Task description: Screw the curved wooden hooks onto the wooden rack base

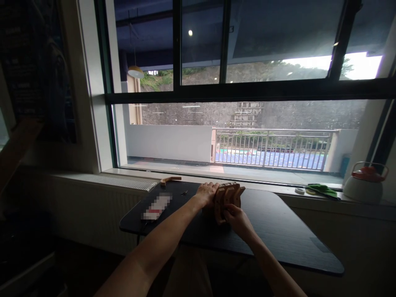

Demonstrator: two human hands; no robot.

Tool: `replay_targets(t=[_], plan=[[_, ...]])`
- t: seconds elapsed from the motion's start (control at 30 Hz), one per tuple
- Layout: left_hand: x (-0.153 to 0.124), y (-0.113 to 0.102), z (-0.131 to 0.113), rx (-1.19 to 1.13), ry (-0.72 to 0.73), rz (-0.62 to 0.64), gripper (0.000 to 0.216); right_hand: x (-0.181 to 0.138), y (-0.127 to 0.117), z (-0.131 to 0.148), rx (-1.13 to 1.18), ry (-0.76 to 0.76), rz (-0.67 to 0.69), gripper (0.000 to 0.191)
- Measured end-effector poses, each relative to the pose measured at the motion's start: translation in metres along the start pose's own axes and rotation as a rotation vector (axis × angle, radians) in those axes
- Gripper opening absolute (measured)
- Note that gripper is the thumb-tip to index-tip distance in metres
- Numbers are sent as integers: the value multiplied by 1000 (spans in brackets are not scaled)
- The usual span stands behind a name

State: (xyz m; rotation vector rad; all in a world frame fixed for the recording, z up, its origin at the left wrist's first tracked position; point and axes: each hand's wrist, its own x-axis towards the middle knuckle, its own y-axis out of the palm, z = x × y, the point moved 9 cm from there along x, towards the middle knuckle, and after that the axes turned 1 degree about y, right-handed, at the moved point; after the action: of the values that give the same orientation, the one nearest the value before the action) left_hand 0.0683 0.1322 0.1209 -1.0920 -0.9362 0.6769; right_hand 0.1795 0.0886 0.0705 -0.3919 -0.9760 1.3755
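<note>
A brown wooden piece with several curved, rib-like slats (229,197) is tilted on the dark table (266,235), close to its middle. My left hand (206,194) is closed over the left side of this slatted piece and steadies it. At its lower front, my right hand (235,216) has its fingers pinched together against a slat; whatever lies between the fingertips is too small to make out. Farther back on the left rests a separate curved wooden part (170,180). A few tiny dark pieces (184,192), perhaps screws, lie in front of it.
A blurred-out flat item (157,206) lies on the table's left side. On the sill to the right stand a white kettle with a red lid (363,185), a green cloth (323,190) and a tape roll (299,191). A radiator (117,180) adjoins the table's left.
</note>
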Motion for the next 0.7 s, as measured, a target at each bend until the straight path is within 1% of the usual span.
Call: replay_targets(t=[0.1,0.17,0.23,0.3,0.37,0.43,0.53,0.63,0.7], plan=[[0,0,0,2,2,-5,81,-9,-6,21,-278,-60,-6,29],[0,1,1,2,4,-9,81,-15,-6,38,-418,-122,14,27],[0,1,1,1,5,-9,83,-20,-5,49,-484,-159,34,26],[0,1,1,-2,3,-7,82,-20,-4,51,-487,-163,38,26],[-1,1,1,-4,0,-1,80,-17,-3,45,-439,-143,29,29],[-1,1,1,-5,-2,7,81,-11,-2,32,-333,-109,10,32],[-1,0,0,-4,-2,17,84,1,1,14,-48,-78,14,33],[-1,-2,-1,-3,-2,13,82,10,6,2,201,-44,43,36],[-1,-2,-1,-2,0,8,81,11,7,-1,231,-20,48,38]])
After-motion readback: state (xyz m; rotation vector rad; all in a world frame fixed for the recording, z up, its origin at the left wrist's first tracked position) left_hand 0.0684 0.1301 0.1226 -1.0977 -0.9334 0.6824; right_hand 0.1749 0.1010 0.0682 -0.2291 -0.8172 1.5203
